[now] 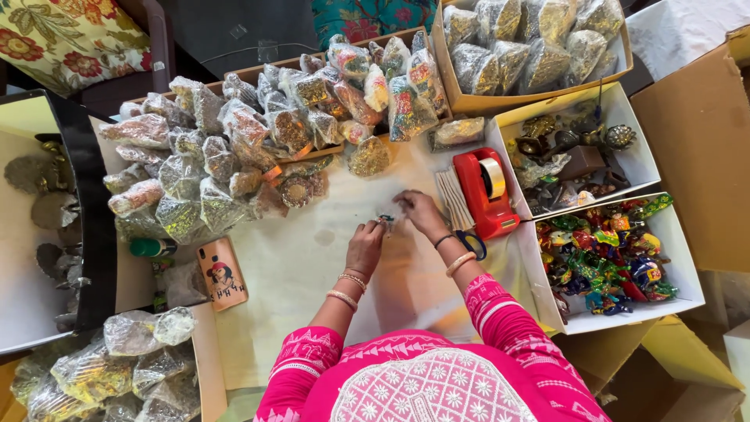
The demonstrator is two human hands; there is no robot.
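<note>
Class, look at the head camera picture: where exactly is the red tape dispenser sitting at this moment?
The red tape dispenser stands on the table just right of the right hand, against the white box of colourful wrapped pieces.

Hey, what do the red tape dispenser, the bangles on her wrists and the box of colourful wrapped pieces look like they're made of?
Tape dispenser: likely moulded plastic, glossy red with soft highlights. Bangles: probably metal, gold-toned and shiny, though coated plastic is possible. Box: white cardboard, matte with folded walls. Wrapped pieces: glinting, crinkled metallic foil or film.

The small item (386, 221) between the fingers is too tiny to identify.
</note>
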